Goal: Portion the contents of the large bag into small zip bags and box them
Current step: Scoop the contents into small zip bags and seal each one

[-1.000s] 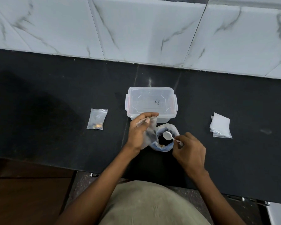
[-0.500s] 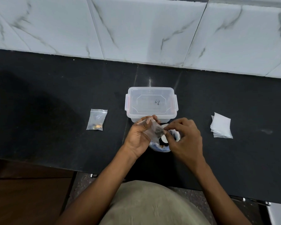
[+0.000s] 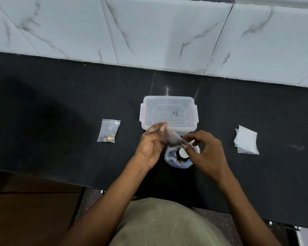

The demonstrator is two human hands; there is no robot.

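Observation:
My left hand [image 3: 150, 147] and my right hand [image 3: 205, 153] both pinch a small clear zip bag [image 3: 172, 138] with dark bits in it, held tilted just above the large bag [image 3: 178, 158]. The large bag stands open on the black counter below my fingers, with a white spoon [image 3: 183, 152] resting inside it. Just behind my hands sits a clear plastic box [image 3: 168, 112] with its lid on. A filled small zip bag [image 3: 108, 130] lies flat to the left of the box.
A stack of empty small zip bags [image 3: 246, 140] lies on the counter to the right. A white marble-patterned tiled wall [image 3: 149, 32] rises behind the counter. The counter's front edge runs close to my body.
My right hand has let the spoon rest in the large bag and come up to the small zip bag. Both hands now hold that bag, which has tilted towards the right.

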